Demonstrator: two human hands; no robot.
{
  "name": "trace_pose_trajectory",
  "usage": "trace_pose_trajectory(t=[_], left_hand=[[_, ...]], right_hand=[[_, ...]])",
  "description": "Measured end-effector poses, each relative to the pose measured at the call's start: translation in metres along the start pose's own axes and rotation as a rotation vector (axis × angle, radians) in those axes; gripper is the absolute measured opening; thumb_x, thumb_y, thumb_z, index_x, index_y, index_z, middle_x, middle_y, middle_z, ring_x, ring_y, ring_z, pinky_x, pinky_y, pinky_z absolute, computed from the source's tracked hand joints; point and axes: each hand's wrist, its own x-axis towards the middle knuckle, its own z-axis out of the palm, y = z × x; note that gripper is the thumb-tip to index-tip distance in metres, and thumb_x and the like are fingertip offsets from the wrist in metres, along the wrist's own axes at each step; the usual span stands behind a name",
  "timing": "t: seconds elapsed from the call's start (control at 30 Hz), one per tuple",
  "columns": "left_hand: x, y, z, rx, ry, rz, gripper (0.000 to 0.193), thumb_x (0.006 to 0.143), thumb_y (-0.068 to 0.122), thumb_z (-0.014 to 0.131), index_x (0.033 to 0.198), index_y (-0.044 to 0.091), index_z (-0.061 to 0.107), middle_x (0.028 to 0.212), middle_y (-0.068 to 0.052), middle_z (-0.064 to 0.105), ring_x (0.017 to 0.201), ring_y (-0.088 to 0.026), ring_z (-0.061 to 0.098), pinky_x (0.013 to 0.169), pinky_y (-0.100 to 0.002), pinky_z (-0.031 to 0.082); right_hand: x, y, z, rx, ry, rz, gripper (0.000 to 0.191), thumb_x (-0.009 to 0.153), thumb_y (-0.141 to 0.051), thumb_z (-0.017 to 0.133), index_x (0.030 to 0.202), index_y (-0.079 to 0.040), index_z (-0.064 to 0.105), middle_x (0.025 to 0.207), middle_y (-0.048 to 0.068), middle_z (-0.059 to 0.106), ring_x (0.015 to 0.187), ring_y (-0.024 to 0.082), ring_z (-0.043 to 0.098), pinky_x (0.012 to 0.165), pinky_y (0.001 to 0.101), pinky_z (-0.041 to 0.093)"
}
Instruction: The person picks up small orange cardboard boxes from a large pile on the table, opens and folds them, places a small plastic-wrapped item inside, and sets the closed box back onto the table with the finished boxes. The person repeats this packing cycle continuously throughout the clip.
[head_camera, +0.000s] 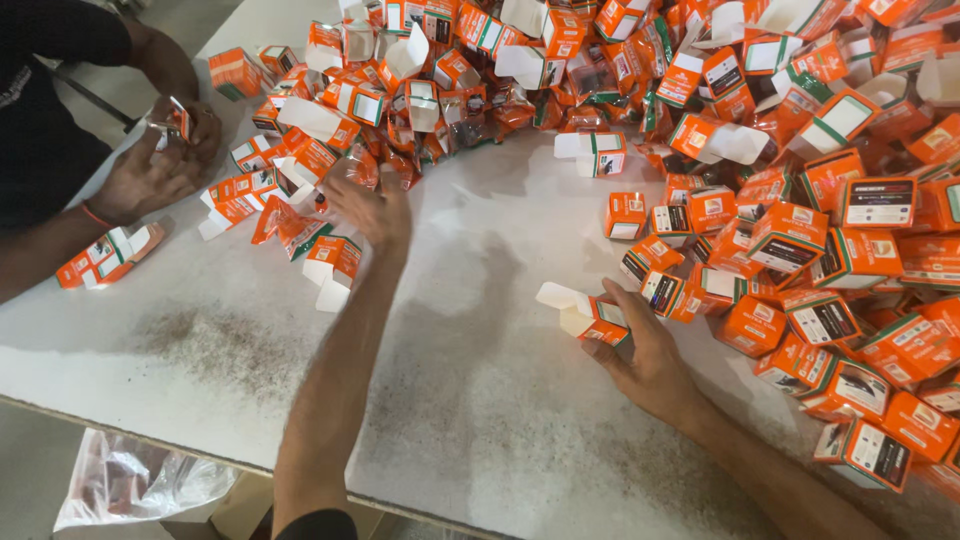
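Note:
My left hand reaches out over the white table to the edge of a heap of small orange and white cardboard boxes. Its fingers are spread, touching crinkled clear wrappers and open boxes near an open box. My right hand rests on the table and grips one open orange box whose white flap sticks out to the left. Shut orange boxes lie piled just right of that hand.
Another person in a dark shirt at the left handles a small box with both hands. One open box lies by their forearm. A clear plastic bag sits below the table's front edge. Brownish dust marks the tabletop.

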Motion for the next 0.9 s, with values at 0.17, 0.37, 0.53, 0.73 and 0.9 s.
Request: trace_pose_trajectory(t=[0.17, 0.37, 0.53, 0.73, 0.9], left_hand=[[0.052, -0.059, 0.059, -0.096, -0.181, -0.25, 0.072, 0.107, 0.049, 0.059, 0.147, -0.009, 0.042, 0.146, -0.031, 0.043, 0.133, -0.044, 0.042, 0.108, -0.053, 0.035], [0.109, -0.057, 0.114, -0.715, -0.541, -0.479, 0.064, 0.102, 0.058, 0.052, 0.136, 0.005, 0.061, 0.128, -0.006, 0.068, 0.116, -0.018, 0.063, 0.103, -0.037, 0.048], [0.072, -0.035, 0.125, -0.736, -0.951, -0.592, 0.052, 0.109, 0.039, 0.06, 0.148, 0.005, 0.061, 0.094, -0.015, 0.044, 0.082, -0.028, 0.038, 0.072, -0.046, 0.032], [0.035, -0.039, 0.127, -0.643, -0.488, -0.06, 0.037, 0.112, 0.033, 0.055, 0.132, 0.002, 0.059, 0.109, -0.01, 0.065, 0.103, -0.021, 0.062, 0.094, -0.04, 0.051], [0.087, -0.078, 0.157, -0.19, -0.254, -0.272, 0.073, 0.101, 0.052, 0.056, 0.146, -0.004, 0.042, 0.144, -0.026, 0.05, 0.134, -0.038, 0.048, 0.113, -0.046, 0.037]], right_hand=[[0.032, 0.014, -0.005, -0.01, -0.01, 0.018, 0.07, 0.093, -0.037, 0.068, 0.146, 0.001, 0.044, 0.14, 0.019, 0.056, 0.132, 0.032, 0.054, 0.11, 0.0422, 0.041], [0.074, 0.026, -0.002, -0.037, -0.026, 0.105, 0.069, 0.09, -0.037, 0.069, 0.144, 0.0, 0.047, 0.141, 0.017, 0.057, 0.131, 0.03, 0.056, 0.107, 0.0416, 0.043], [0.08, 0.019, 0.011, -0.032, -0.018, 0.081, 0.069, 0.09, -0.037, 0.069, 0.144, 0.0, 0.047, 0.14, 0.018, 0.058, 0.13, 0.031, 0.058, 0.107, 0.0418, 0.045], [0.068, 0.015, 0.014, -0.044, -0.037, 0.055, 0.07, 0.09, -0.036, 0.07, 0.144, 0.001, 0.045, 0.141, 0.02, 0.056, 0.133, 0.033, 0.054, 0.109, 0.0442, 0.042], [0.079, 0.034, 0.007, -0.091, -0.047, 0.092, 0.068, 0.09, -0.035, 0.07, 0.143, 0.001, 0.047, 0.143, 0.02, 0.055, 0.135, 0.035, 0.051, 0.109, 0.045, 0.04]])
